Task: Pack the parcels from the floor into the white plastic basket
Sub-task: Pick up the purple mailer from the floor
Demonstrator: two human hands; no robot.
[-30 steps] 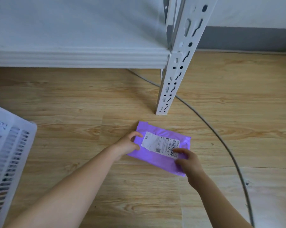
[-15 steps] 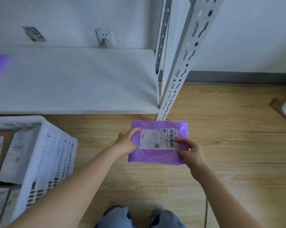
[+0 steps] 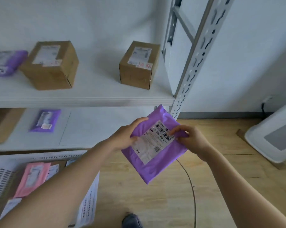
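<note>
Hands (image 3: pixel 122 137) on purple parcel (image 3: pixel 157 160)

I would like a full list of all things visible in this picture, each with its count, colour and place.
purple plastic mailer with white label: 1, purple, held in the air above the floor
brown cardboard boxes: 2, brown, upper shelf board
purple mailer at the left edge: 1, purple, upper shelf board
flat purple mailer: 1, purple, lower shelf board
white metal shelf rack: 1, white, against the wall
white plastic basket: 1, white, floor, lower left
pink mailer: 1, pink, inside the basket
grey cable: 1, grey, on the wooden floor
white device: 1, white, right edge
left hand: 1, grips the held mailer's left edge
right hand: 1, pinches its right edge
</note>
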